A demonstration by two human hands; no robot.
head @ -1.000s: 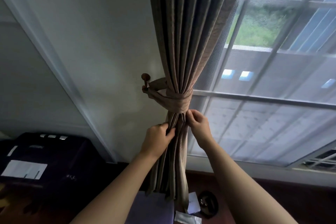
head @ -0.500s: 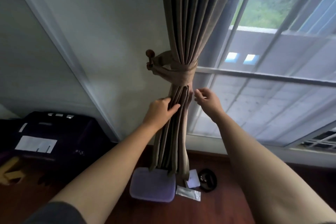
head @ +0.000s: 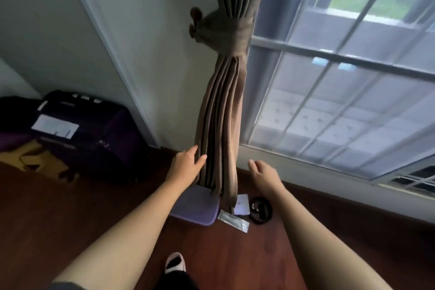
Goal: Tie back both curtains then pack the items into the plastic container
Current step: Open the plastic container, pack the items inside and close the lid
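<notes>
1. The brown pleated fabric curtain (head: 221,113) hung gathered at the left edge of the barred glass window (head: 329,106), its lower end reaching down to the dark wooden floor (head: 70,207).
2. A matching brown fabric tieback band (head: 227,30) was wrapped around the curtain high up and ran left to a round dark wooden wall hook (head: 195,13).
3. The left hand (head: 186,168) lay against the left side of the curtain's lower folds, fingers straight and spread, gripping nothing.
4. The right hand (head: 263,175) was just right of the curtain and apart from it, fingers loosely relaxed and holding nothing.
5. The lilac rectangular plastic container (head: 195,209) sat on the floor at the foot of the curtain, partly hidden behind the hanging folds and the left forearm.
6. Just right of the container lay a small white paper card (head: 242,203), with a clear plastic sachet (head: 233,220) on its near side.
7. A black coiled item (head: 261,211) lay on the floor right of the card; what it was could not be told.
8. A dark suitcase with a white label (head: 94,129) stood on the floor at the far left, against the wall.
9. A foot in a pale slipper (head: 175,262) showed at the near edge, between the two forearms.
</notes>
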